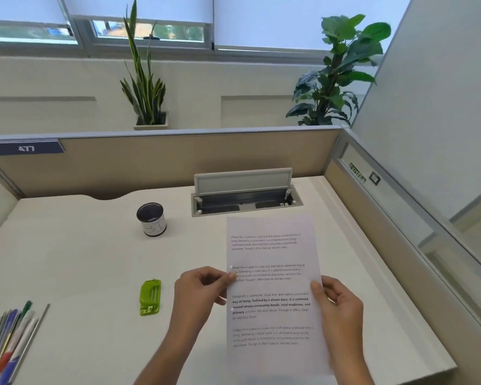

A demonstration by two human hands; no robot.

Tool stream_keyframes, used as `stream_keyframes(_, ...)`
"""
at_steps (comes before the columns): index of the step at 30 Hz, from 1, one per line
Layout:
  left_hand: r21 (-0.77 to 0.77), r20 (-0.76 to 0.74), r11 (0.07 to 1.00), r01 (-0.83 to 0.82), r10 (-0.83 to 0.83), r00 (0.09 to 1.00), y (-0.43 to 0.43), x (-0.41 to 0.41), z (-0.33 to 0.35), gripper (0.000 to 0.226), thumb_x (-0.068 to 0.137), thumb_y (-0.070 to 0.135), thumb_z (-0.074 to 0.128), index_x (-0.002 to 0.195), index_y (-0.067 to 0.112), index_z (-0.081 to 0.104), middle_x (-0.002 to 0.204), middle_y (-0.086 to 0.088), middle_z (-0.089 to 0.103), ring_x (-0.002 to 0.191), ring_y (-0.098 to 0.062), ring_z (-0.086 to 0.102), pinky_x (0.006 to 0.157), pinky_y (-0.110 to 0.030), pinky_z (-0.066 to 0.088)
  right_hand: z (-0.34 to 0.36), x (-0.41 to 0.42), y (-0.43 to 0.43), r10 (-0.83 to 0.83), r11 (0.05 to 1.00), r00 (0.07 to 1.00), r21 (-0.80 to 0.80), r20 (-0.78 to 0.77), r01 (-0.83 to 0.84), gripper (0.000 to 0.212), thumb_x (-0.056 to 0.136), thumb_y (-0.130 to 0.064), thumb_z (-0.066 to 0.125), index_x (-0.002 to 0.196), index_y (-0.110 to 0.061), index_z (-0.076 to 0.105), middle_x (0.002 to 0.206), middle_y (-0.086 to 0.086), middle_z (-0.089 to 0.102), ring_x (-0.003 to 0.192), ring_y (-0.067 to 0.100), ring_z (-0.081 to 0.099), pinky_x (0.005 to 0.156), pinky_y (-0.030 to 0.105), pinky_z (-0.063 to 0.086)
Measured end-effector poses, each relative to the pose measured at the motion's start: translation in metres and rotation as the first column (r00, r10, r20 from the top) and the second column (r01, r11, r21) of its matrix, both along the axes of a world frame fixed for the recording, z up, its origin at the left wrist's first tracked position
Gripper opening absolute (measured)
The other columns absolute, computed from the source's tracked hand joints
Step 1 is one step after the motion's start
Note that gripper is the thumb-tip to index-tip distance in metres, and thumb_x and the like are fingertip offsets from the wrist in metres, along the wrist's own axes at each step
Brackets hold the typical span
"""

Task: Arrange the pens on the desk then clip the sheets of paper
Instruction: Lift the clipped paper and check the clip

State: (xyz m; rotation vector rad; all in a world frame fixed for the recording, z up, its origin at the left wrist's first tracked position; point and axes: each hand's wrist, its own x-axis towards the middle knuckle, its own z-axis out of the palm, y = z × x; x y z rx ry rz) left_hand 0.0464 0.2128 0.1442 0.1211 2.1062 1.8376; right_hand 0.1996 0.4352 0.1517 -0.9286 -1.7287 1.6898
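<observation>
- Sheets of paper [272, 290], printed with blocks of text, stand nearly upright above the bench [81, 259], long axis running away from us, held between both hands in front of the body.
- Our left hand [199, 290] has its grip pinched shut on the left long edge about halfway up; our right hand [338, 304] has its grip closed on the right long edge a little lower, thumb across the face of the page.
- We cannot tell how many sheets are in the stack; the edges look flush.
- The green clip tool [150, 297] lies flat on the bench to the left of the sheets, near our left hand and well apart from our right, its long axis also pointing away from us.
- We judge the left hand the nearer one for reaching it, with the right keeping the stack squared.
- The pens [9, 340] lie side by side in a bundle at the near left edge; the cup [152, 219] behind the clip tool holds none that we can see.
- We judge the clipping step is not yet done.
</observation>
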Motion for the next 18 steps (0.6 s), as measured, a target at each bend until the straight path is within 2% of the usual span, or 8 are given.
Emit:
stream_keyframes(3, -0.038, 0.007, 0.999, 0.036, -0.036, 0.999, 0.021, -0.005, -0.004, 0.018, 0.084, 0.033, 0.094, 0.079, 0.018, 0.087, 0.074, -0.006, 0.084, 0.063, -0.020, 0.080, 0.058, -0.027, 0.063, -0.006, 0.001, 0.022, 0.025, 0.999, 0.998, 0.041, 0.063, -0.027, 0.028, 0.105, -0.012, 0.068, 0.092, -0.031, 0.083, 0.091, -0.003, 0.085, 0.077, 0.012, 0.079, 0.075, 0.039, 0.062)
stream_keyframes(6, -0.058, 0.023, 0.995, 0.081, -0.079, 0.997, 0.048, -0.010, -0.011, 0.016, 0.087, 0.031, 0.092, 0.080, 0.017, 0.086, 0.077, -0.005, 0.086, 0.069, -0.022, 0.083, 0.060, -0.028, 0.065, -0.018, 0.002, 0.054, 0.013, 0.998, 0.991, 0.058, 0.136, -0.021, 0.026, 0.102, -0.009, 0.071, 0.087, -0.026, 0.085, 0.089, -0.002, 0.085, 0.084, 0.024, 0.079, 0.080, 0.045, 0.063)
stream_keyframes(9, -0.069, 0.044, 0.991, 0.115, -0.112, 0.993, 0.078, -0.014, -0.020, 0.012, 0.091, 0.024, 0.089, 0.079, 0.022, 0.086, 0.079, -0.005, 0.086, 0.071, -0.023, 0.084, 0.063, -0.031, 0.067, -0.028, 0.003, 0.091, -0.032, 0.997, 0.979, 0.073, 0.200, 0.017, 0.022, 0.096, -0.009, 0.079, 0.083, -0.025, 0.085, 0.082, -0.003, 0.082, 0.083, 0.036, 0.077, 0.073, 0.054, 0.066)
stream_keyframes(12, -0.085, 0.089, 0.988, 0.127, -0.119, 0.989, 0.112, -0.017, -0.030, 0.018, 0.093, 0.017, 0.085, 0.077, 0.025, 0.087, 0.079, -0.006, 0.086, 0.073, -0.023, 0.084, 0.064, -0.033, 0.068, -0.035, 0.001, 0.132, -0.052, 0.997, 0.969, 0.071, 0.241, 0.035, 0.015, 0.089, -0.007, 0.086, 0.083, -0.021, 0.085, 0.077, 0.000, 0.081, 0.077, 0.044, 0.076, 0.064, 0.065, 0.066)
stream_keyframes(18, -0.144, 0.155, 0.986, 0.084, -0.061, 0.986, 0.183, -0.019, -0.062, 0.013, 0.091, 0.015, 0.087, 0.078, 0.016, 0.087, 0.075, -0.007, 0.085, 0.068, -0.021, 0.083, 0.061, -0.031, 0.067, -0.060, -0.012, 0.214, -0.023, 0.996, 0.950, 0.084, 0.312, -0.003, 0.012, 0.084, -0.007, 0.091, 0.084, -0.018, 0.084, 0.073, 0.003, 0.081, 0.070, 0.038, 0.077, 0.060, 0.059, 0.067)
